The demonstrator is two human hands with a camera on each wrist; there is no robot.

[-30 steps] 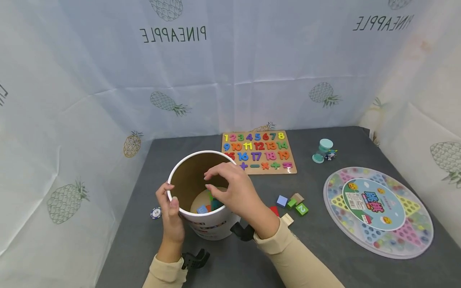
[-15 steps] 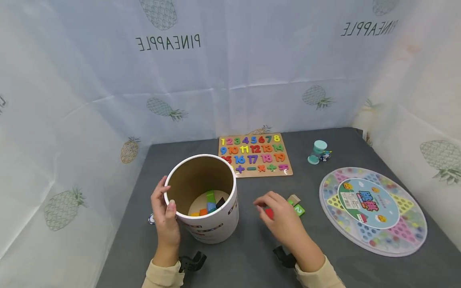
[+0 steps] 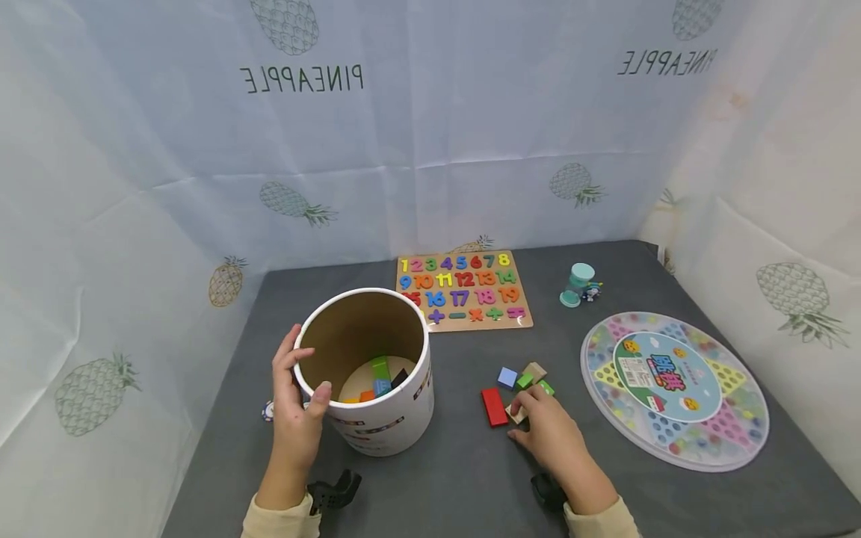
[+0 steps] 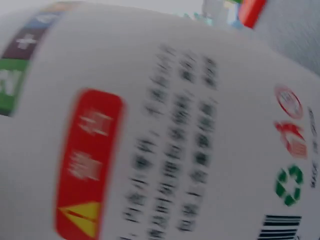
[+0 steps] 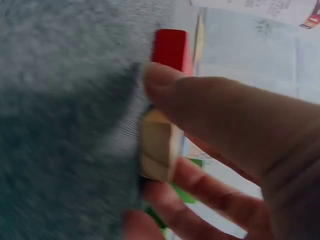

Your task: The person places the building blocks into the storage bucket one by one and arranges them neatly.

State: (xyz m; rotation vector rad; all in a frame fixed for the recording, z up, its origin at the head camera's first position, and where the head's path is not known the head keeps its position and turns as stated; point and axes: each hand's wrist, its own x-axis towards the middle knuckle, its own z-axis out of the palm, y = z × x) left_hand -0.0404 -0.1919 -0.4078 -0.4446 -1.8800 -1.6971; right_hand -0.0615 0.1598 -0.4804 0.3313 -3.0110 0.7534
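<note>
My left hand (image 3: pixel 296 418) holds the left side of a white cylindrical tub (image 3: pixel 397 426), a fingertip and the thumb at its rim. Printed text and warning marks on the tub wall (image 4: pixel 190 150) fill the left wrist view. Inside lie a green block (image 3: pixel 380 368), a blue block (image 3: pixel 381 387), a dark block (image 3: pixel 400 378) and orange pieces. At the right, my right hand (image 3: pixel 554 441) has thumb and fingers around a plain wooden block (image 5: pixel 157 147) low at the table. A red block (image 3: pixel 494 407) lies just left of it.
Behind the wooden block lie a blue block (image 3: pixel 507 377), a green block (image 3: pixel 524 382) and a tan block (image 3: pixel 535 370). A number puzzle board (image 3: pixel 464 291) is at the back, with a teal hourglass (image 3: pixel 576 285) and a flat round game box (image 3: pixel 673 392) to the right.
My right hand has come out of the tub and moved right, down to the wooden block. The left hand stays at the tub. The head view has shifted slightly.
</note>
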